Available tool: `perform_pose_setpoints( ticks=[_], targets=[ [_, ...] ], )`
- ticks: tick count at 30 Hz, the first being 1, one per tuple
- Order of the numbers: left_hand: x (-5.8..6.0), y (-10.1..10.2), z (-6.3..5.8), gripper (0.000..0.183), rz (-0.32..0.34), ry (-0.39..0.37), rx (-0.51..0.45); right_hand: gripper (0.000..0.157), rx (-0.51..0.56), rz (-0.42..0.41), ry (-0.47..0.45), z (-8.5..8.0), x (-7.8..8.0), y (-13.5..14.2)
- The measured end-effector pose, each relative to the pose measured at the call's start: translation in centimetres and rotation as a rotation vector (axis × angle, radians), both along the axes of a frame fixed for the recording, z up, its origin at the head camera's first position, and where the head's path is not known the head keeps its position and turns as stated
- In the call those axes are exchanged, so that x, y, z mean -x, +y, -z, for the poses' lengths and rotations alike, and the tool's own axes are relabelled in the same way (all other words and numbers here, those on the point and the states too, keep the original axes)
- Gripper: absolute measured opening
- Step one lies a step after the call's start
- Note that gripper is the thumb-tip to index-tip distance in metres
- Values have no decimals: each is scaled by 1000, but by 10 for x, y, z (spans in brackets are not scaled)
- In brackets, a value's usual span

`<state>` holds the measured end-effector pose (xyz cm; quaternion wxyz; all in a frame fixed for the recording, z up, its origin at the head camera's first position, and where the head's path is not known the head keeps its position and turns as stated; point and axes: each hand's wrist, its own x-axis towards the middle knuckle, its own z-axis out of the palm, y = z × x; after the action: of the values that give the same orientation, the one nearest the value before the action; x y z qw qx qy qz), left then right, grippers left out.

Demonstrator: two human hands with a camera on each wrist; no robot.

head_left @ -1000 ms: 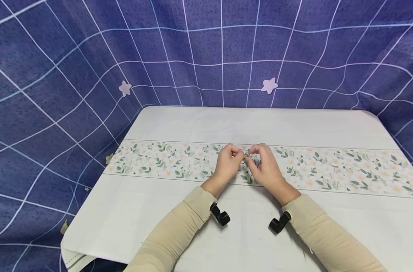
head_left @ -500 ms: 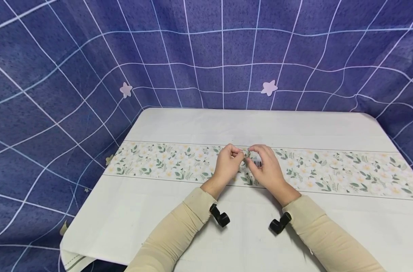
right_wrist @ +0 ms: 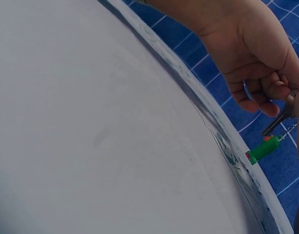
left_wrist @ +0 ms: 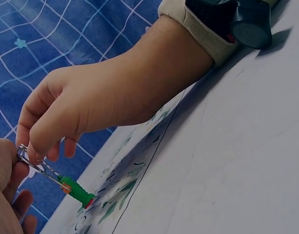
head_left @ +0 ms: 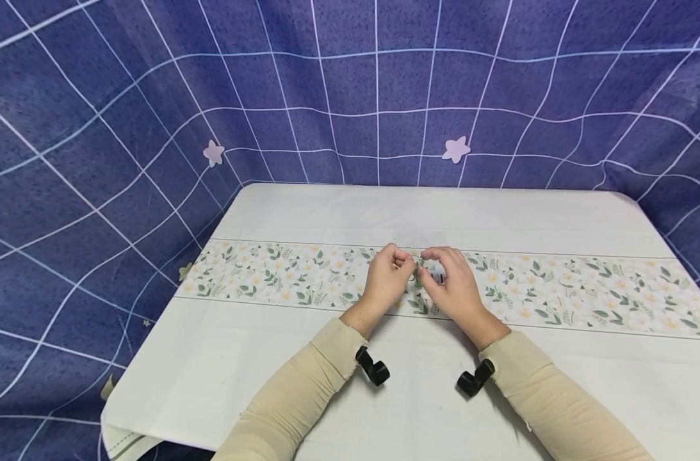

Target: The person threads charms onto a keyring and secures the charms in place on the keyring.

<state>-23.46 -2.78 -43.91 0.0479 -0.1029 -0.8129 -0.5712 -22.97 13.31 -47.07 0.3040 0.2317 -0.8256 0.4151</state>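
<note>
Left hand (head_left: 389, 272) and right hand (head_left: 456, 282) pinched a silvery metal key (right_wrist: 279, 120), well inside the far edge of the white table (head_left: 326, 214); a green cylindrical charm (right_wrist: 264, 150) newly showed below.

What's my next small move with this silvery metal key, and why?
I'd probably ease the right grip slightly aside while the left grip holds: both crowd the upper end of the silvery metal key, and the green cylindrical charm dangles clear of them.

The left hand (head_left: 382, 275), right hand (head_left: 455, 288), key (right_wrist: 277, 122) and green toy (left_wrist: 76, 190) block the middle. Another hand could pass over the counter (head_left: 326, 211) behind them or outside the sleeves (head_left: 300, 378). Black cameras (head_left: 377, 371) poke into the gap between the sleeves. A curtain (head_left: 350, 83) walls the back.
</note>
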Motion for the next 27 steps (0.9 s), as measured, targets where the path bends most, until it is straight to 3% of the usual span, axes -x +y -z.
perform_pose_setpoints(
  ticks=[10,19,27],
  targets=[
    [2,0,3,3,-23,64,37,33,35,-40,-35,0,0,1],
    [4,0,6,4,-19,45,1,32,40,-41,-53,3,0,2],
    [7,-1,9,4,47,71,-79,30,99,-37,-71,5,3,3]
  ],
)
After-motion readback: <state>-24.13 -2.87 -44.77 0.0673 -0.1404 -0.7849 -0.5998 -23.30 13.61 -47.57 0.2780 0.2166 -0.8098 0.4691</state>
